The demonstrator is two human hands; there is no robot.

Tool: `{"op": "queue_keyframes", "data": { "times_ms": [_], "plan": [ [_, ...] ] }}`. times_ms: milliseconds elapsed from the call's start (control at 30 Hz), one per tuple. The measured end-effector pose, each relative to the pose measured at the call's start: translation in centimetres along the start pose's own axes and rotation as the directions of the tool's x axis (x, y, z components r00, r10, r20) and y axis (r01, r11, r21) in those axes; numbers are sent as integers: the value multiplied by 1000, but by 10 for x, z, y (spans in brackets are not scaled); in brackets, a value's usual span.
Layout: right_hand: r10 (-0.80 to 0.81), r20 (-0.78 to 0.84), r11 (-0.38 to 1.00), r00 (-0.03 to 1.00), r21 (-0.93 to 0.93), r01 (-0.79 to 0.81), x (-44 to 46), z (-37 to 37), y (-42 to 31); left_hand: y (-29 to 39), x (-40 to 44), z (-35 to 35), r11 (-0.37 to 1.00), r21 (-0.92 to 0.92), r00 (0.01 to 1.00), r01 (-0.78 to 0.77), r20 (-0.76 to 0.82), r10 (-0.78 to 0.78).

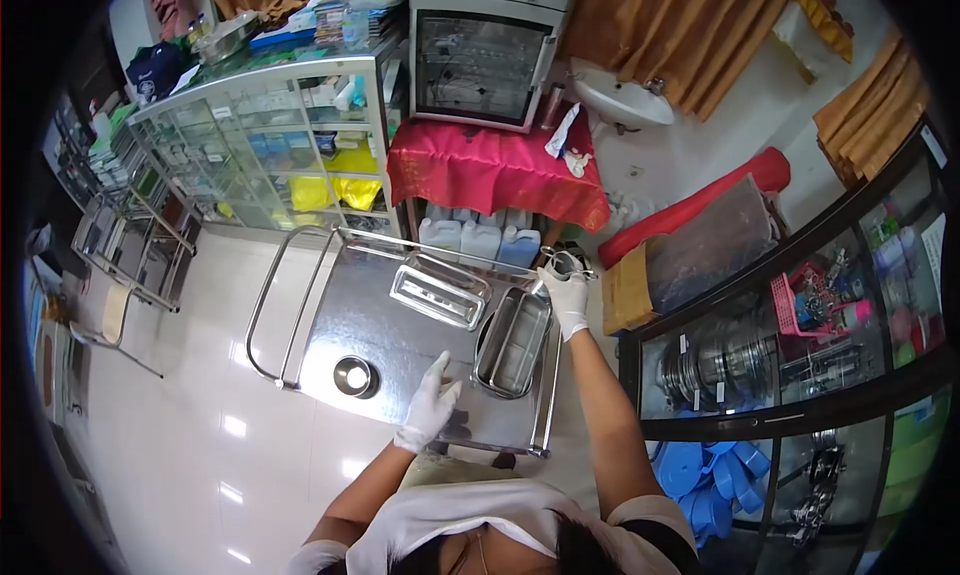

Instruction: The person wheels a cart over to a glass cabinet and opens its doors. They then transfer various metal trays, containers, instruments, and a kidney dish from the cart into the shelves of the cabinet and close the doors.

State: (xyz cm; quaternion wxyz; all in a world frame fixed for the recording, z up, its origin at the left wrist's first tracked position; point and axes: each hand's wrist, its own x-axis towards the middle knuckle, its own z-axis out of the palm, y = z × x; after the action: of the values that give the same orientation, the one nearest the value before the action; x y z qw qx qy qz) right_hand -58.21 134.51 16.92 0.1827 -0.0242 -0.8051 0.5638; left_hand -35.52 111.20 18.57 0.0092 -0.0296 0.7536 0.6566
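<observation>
My right hand (568, 301), in a white glove, is raised at the right edge of the steel trolley (345, 305). It is closed on ring-handled metal instruments (568, 262), whose exact kind and number I cannot make out. Just left of that hand, a deep rectangular steel instrument tray (514, 343) lies on the trolley. Beyond it rests a shallow rectangular metal lid or tray (440, 291). My left hand (432, 405), also gloved, hovers over the trolley's near side, fingers stretched and holding nothing. A small round steel bowl (356, 377) stands to its left.
A glass-fronted cabinet (255, 140) stands at the back left. Behind the trolley, a red-clothed table (490, 160) carries a sterilizer-like appliance (480, 60), with plastic jugs (480, 243) underneath. Close on the right is a dark-framed glass cabinet (720, 425). A sink (625, 100) hangs behind.
</observation>
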Motion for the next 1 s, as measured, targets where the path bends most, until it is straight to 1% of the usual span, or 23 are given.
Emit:
{"op": "queue_keyframes", "data": {
  "times_ms": [133,167,233,300,333,467,500,633,667,800,1000],
  "plan": [
    [-128,-14,987,992,-101,126,5,2,6,-42,18,23,999,23,999,25,26,-26],
    [-132,-12,986,991,-101,130,6,2,4,-53,22,27,1000,21,999,23,23,-24],
    [-132,-26,986,991,-105,129,2,4,3,-71,26,38,983,157,995,-94,-5,96],
    [-129,-43,986,991,-110,124,-2,6,1,-85,27,45,934,294,976,-203,-11,216],
    [-129,-45,986,991,-111,123,-3,6,0,-82,26,46,934,293,976,-203,-10,216],
    [-71,35,990,997,-118,75,-9,6,-5,-69,20,45,959,258,993,-121,32,117],
    [-69,34,990,997,-120,73,-12,7,-4,-65,16,44,959,256,993,-121,35,116],
    [-74,43,997,996,-23,75,-21,12,1,-51,7,40,958,276,996,-76,69,59],
    [-73,41,997,996,-23,74,-21,10,-2,-52,6,40,958,277,996,-77,71,60],
    [-72,1,997,997,-31,72,-20,2,-17,-59,2,40,955,252,987,-156,64,144],
    [-116,7,993,993,-33,116,-15,-8,-20,-57,-3,33,961,226,987,-157,81,142]
  ]
}}
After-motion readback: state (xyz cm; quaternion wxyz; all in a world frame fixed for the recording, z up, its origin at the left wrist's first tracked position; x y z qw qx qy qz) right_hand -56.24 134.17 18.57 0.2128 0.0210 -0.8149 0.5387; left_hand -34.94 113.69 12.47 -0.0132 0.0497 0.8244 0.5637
